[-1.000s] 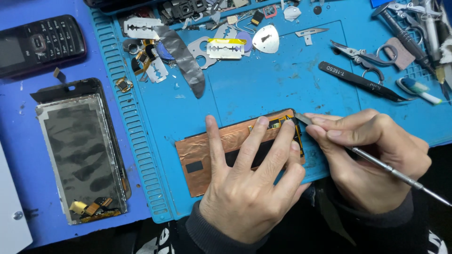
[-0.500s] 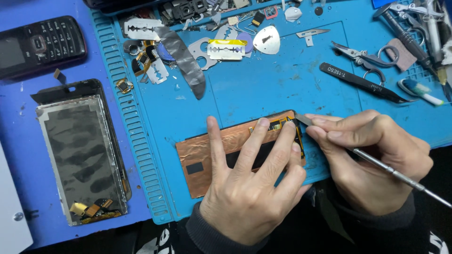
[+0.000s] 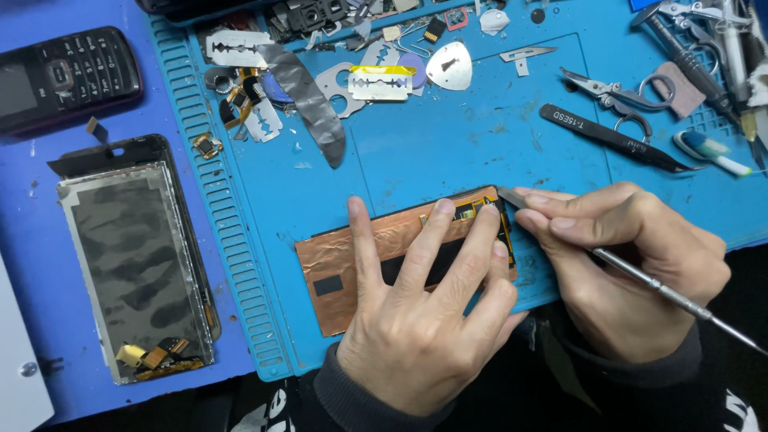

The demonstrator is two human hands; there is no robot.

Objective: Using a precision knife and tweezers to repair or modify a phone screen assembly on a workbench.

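Head view: my left hand point(image 3: 416, 320) lies flat, fingers point(image 3: 428, 240) spread and pressing down on the copper-backed panel point(image 3: 352, 264), which sits on the blue mat point(image 3: 448, 152) near its front edge. My right hand point(image 3: 632, 268) has its fingers closed in a pen grip around the thin metal tool point(image 3: 664, 288), tip touching the panel's upper right corner by the small connector point(image 3: 472, 210).

Risk, as I judge it: a slip of that tip could gouge the connector or jab my left fingertips just beside it; uneven pressing could crack the panel.

No real containers here. Razor blades point(image 3: 232, 48), black tweezers point(image 3: 612, 138) and small pliers point(image 3: 600, 86) lie loose on the mat; a bare display point(image 3: 132, 264) and keypad phone point(image 3: 64, 76) rest on the worktop left of it.
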